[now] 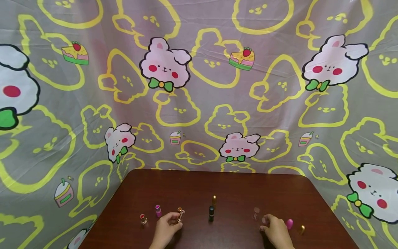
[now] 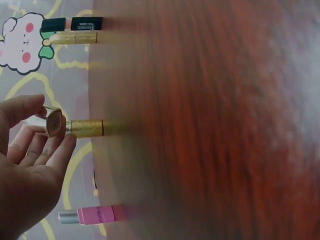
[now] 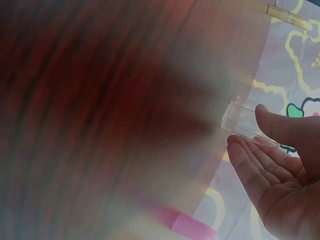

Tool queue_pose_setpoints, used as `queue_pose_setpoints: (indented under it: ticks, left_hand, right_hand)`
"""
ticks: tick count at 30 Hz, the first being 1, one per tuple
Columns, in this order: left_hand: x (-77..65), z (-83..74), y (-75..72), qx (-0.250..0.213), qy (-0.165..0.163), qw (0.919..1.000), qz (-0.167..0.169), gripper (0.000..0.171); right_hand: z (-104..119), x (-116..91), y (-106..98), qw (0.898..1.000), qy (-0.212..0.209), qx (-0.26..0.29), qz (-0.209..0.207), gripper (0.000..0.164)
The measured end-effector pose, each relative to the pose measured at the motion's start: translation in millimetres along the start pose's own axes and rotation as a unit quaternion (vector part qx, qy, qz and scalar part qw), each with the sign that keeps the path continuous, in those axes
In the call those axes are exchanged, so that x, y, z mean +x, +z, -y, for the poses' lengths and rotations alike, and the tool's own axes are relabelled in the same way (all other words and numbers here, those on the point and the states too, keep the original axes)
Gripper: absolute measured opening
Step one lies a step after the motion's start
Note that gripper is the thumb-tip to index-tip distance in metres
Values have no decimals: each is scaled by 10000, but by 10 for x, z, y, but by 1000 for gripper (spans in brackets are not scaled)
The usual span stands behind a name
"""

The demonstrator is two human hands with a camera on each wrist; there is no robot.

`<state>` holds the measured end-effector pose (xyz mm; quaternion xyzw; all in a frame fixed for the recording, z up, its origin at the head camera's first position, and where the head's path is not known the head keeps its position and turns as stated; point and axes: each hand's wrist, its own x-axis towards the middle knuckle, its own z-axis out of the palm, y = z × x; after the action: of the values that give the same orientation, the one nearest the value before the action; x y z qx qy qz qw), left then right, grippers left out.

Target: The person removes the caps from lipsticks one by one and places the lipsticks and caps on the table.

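Head view: left hand (image 1: 168,226) pinches a gold tube (image 1: 181,216); cannot tell whether right hand (image 1: 276,229) grips a clear cap (image 3: 231,119)

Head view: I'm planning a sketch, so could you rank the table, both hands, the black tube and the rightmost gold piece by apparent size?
1. Table
2. Left hand and right hand: too alike to rank
3. Black tube
4. Rightmost gold piece
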<state>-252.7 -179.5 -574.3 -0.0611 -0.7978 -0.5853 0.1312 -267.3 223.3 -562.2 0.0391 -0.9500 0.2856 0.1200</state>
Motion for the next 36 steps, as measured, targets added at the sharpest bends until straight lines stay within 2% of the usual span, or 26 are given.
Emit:
queue_pose_setpoints:
  ticks: [10,16,26,31,36]
  left_hand:
    - [4,79,-59,568,-119,9980,-269,24]
    - [8,111,-91,1008,-142,9940,-401,26]
    - [9,147,-130,1403,-137,9895,-319,28]
    - [5,169,-134,1413,-157,9897,-193,28]
    - [-3,183,-148,1587,-118,9872,-76,28]
  right_hand:
    - [15,-14,-35,9997,-61,-39,-216,39]
    - [59,-5,-60,9978,-306,39,-592,50]
    - [260,36,-112,9864,-872,222,-1373,51]
    - [425,52,-79,9841,-989,416,-1419,48]
    - [650,64,53,9816,-1219,497,-1382,47]
